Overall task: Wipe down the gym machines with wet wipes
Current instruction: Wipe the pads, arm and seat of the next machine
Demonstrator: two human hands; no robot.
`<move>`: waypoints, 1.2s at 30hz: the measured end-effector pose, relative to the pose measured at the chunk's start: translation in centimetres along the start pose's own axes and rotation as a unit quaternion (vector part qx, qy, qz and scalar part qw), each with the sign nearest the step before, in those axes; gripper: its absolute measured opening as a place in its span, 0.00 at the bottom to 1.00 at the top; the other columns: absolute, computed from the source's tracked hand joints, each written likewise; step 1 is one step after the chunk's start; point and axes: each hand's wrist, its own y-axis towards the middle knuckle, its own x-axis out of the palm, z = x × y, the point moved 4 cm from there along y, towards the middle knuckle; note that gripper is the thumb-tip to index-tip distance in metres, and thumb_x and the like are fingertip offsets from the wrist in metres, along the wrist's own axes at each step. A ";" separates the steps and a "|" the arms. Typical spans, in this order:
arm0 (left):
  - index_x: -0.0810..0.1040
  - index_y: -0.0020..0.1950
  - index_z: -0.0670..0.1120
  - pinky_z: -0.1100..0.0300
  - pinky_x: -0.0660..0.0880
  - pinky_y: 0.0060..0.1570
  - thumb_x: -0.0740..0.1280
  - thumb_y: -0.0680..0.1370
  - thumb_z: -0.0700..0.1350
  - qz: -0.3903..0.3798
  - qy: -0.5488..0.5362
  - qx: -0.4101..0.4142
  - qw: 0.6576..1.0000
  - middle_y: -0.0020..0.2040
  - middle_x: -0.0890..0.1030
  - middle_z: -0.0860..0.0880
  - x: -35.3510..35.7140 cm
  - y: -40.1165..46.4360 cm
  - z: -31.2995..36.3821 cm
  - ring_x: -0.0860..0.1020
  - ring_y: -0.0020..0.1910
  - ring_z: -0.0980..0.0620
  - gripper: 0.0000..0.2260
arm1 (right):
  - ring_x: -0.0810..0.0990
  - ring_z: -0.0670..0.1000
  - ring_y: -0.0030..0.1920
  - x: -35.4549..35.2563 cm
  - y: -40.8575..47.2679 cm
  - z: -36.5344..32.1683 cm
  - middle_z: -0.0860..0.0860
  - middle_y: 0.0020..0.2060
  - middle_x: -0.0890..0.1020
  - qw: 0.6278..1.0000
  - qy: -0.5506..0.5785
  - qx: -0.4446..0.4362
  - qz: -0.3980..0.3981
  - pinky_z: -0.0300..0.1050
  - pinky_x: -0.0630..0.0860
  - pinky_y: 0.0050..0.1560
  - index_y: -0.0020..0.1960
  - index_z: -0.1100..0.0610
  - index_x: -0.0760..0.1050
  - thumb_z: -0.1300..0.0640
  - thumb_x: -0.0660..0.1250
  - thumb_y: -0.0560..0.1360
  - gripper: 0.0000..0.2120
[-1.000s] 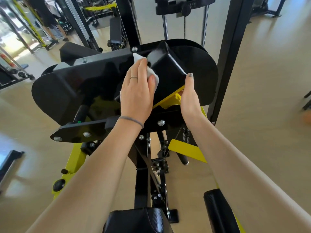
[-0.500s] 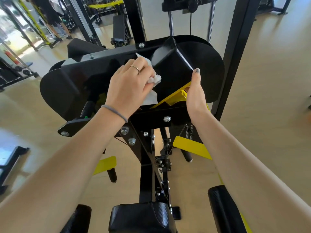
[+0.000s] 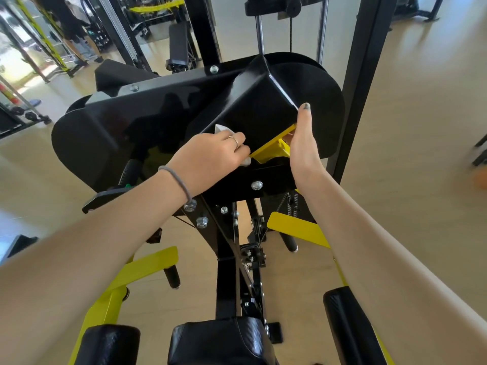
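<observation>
A black and yellow gym machine fills the middle of the head view, with a glossy black box-shaped cover [image 3: 253,106] between two round black discs. My left hand [image 3: 208,156] presses a crumpled white wet wipe [image 3: 220,129] against the lower left face of that cover; most of the wipe is hidden under my fingers. My right hand [image 3: 303,146] rests flat against the cover's right edge, thumb up, just above a yellow bracket [image 3: 274,148]. It holds nothing that I can see.
Black pads [image 3: 221,341] sit at the bottom, with yellow arms [image 3: 147,262] and short black grips either side. A black upright post [image 3: 361,75] stands at the right. Other machines and a person [image 3: 66,25] are far back left. Light wooden floor lies all around.
My left hand has slid the wipe down the cover's left face, from near its top to its lower edge. My right hand has stayed on the right edge. The view has shifted slightly.
</observation>
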 end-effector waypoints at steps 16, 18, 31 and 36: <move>0.77 0.46 0.43 0.60 0.74 0.34 0.63 0.77 0.33 0.170 0.050 0.065 0.982 0.43 0.79 0.45 -2.8 8.8 1.6 0.78 0.36 0.49 0.07 | 0.70 0.51 0.73 -0.8 1.5 0.6 0.52 0.73 0.74 0.985 0.135 -0.066 -0.084 0.56 0.62 0.77 0.78 0.52 0.65 0.33 0.42 0.82 0.34; 0.76 0.46 0.43 0.59 0.72 0.34 0.62 0.77 0.33 0.159 0.049 0.042 0.985 0.44 0.78 0.45 -3.3 7.5 0.7 0.77 0.37 0.48 0.07 | 0.69 0.52 0.74 -0.6 1.1 0.5 0.51 0.74 0.72 0.987 0.119 -0.066 -0.088 0.59 0.59 0.78 0.79 0.50 0.64 0.28 0.44 0.78 0.39; 0.73 0.51 0.42 0.54 0.69 0.33 0.67 0.77 0.43 0.065 -0.044 -0.120 0.990 0.44 0.74 0.42 -3.4 0.8 -4.2 0.76 0.39 0.42 0.07 | 0.70 0.58 0.72 -0.2 0.1 0.7 0.58 0.69 0.76 0.999 0.003 -0.043 -0.032 0.50 0.63 0.70 0.78 0.58 0.63 0.33 0.46 0.82 0.37; 0.70 0.45 0.46 0.56 0.62 0.34 0.64 0.80 0.43 0.019 -0.111 -0.149 0.982 0.41 0.71 0.47 -2.0 -1.7 -5.3 0.73 0.38 0.46 0.05 | 0.73 0.51 0.68 0.1 -0.3 0.2 0.50 0.65 0.77 0.999 0.000 -0.035 -0.025 0.51 0.59 0.71 0.80 0.51 0.61 0.32 0.47 0.81 0.34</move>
